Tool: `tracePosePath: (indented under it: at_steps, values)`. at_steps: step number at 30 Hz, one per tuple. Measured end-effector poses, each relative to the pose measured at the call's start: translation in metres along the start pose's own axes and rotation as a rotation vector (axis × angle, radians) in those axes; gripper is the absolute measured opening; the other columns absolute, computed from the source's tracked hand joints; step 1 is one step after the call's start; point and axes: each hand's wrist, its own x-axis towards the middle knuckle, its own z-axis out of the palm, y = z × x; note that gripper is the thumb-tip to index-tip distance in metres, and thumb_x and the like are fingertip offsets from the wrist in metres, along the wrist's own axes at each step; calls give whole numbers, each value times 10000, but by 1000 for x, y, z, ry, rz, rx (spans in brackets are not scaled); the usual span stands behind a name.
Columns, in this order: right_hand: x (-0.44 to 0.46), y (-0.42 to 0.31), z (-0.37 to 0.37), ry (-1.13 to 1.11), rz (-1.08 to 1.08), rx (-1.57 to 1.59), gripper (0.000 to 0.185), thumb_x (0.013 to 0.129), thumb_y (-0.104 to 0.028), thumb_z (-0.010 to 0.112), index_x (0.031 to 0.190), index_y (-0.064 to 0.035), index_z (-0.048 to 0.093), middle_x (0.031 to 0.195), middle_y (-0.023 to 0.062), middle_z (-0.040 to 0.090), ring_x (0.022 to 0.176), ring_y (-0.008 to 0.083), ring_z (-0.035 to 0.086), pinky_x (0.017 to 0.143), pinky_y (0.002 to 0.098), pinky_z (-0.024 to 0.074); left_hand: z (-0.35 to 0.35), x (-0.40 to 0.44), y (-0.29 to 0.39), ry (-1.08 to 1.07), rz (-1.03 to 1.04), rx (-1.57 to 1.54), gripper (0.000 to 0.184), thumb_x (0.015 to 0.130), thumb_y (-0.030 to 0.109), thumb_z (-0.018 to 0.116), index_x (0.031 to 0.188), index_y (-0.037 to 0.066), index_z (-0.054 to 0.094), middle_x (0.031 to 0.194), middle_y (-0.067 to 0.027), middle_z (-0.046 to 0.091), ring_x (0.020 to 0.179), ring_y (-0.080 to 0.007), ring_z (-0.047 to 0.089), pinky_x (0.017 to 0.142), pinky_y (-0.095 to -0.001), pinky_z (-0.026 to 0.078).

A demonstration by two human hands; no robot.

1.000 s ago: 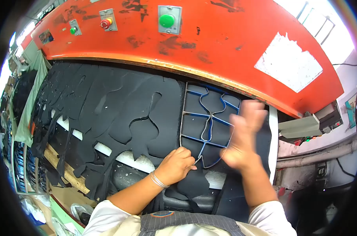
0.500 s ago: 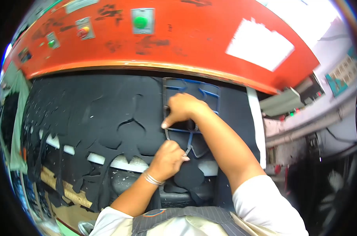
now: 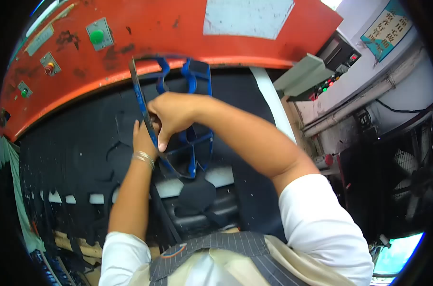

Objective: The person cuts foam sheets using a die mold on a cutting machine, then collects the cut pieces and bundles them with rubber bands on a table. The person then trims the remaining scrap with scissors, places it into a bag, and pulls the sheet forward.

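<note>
A blue metal cutting die (image 3: 192, 85) is tipped up, its left edge raised off a black sheet (image 3: 83, 143). My right hand (image 3: 176, 112) is closed around that left edge, with the thumb pointing down along it. At the same edge, my left hand (image 3: 144, 138) reaches in low, partly behind the die. One of its digits stretches upward; its other fingers are mostly hidden, and nothing shows in it. Curved cuts mark the sheet left of the die. Below the die lies a rounded black piece (image 3: 197, 195).
An orange machine beam (image 3: 149, 28) with a green button (image 3: 97, 36) spans the far side. A white strip (image 3: 273, 100) runs along the right of the sheet. Ragged offcuts hang at the near edge. A fan (image 3: 409, 176) stands at the right.
The die, flat on the sheet before, is tilted up at its left side in my right hand. My left hand has moved from its near corner to its left edge. The view has shifted right.
</note>
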Motion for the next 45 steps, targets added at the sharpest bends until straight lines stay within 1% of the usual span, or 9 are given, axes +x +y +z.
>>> tracePosePath:
  at_steps: [5,9,14,17,25,39,41,44,45]
  values:
    - [-121,-65,-59,148,176,-39,495,682,-373,854,923,5,645,729,83,656,648,209,607,601,337,474,0,9,8,-57,-20,345,445,926,151,435,1356,141,549,1453,-66,489,1365,-222,423,1143,-461,280]
    - [-237,-64,-87,959,266,344,281,918,-339,658,894,-61,688,672,-21,521,644,81,511,631,284,452,-6,14,9,-48,-4,284,464,918,90,430,1372,113,523,1437,-77,501,1359,-253,428,1136,-476,291]
    - [-319,-31,-84,1264,-141,1364,278,1026,-354,478,882,-121,525,672,-44,405,639,100,449,789,429,488,-57,-25,134,200,381,-22,385,923,163,534,1290,46,547,1311,-167,568,1266,-359,487,1080,-534,325]
    - [-296,15,-48,1352,-72,1685,302,1019,-365,478,814,-145,499,681,-38,404,625,123,435,886,494,428,38,-53,130,2,408,171,514,970,390,489,1410,125,486,1485,-6,448,1440,-233,284,1176,-489,186]
    - [-172,137,29,1789,589,2135,263,1046,-361,369,885,-155,402,566,-31,297,460,103,278,730,464,416,28,-59,136,-82,271,171,525,969,423,471,1399,122,492,1465,1,471,1444,-224,278,1182,-525,152]
    - [-148,207,40,1855,711,2085,106,1003,-224,423,1084,-157,409,710,31,421,465,128,338,803,539,427,23,-59,138,-122,100,-38,600,863,524,598,1318,132,590,1400,21,547,1435,-186,300,1195,-478,144]
    - [-145,201,43,1810,706,1926,256,1000,-257,460,1209,-123,398,936,107,517,702,214,532,876,593,405,30,-60,138,-72,89,-78,588,844,484,645,1300,115,606,1381,12,562,1425,-196,316,1187,-481,147]
    - [-173,178,38,1480,571,1868,614,990,-294,497,1453,-25,198,1459,212,233,1290,391,337,1015,617,333,32,-60,142,-39,73,-103,570,815,424,694,1278,99,621,1372,-14,569,1414,-213,339,1174,-503,161]
    - [-199,172,29,1278,702,2045,613,989,-305,518,1447,10,258,1480,203,309,1243,372,428,1025,519,374,31,-61,143,-33,76,-105,561,813,411,704,1270,95,626,1365,-20,575,1407,-217,353,1174,-500,160]
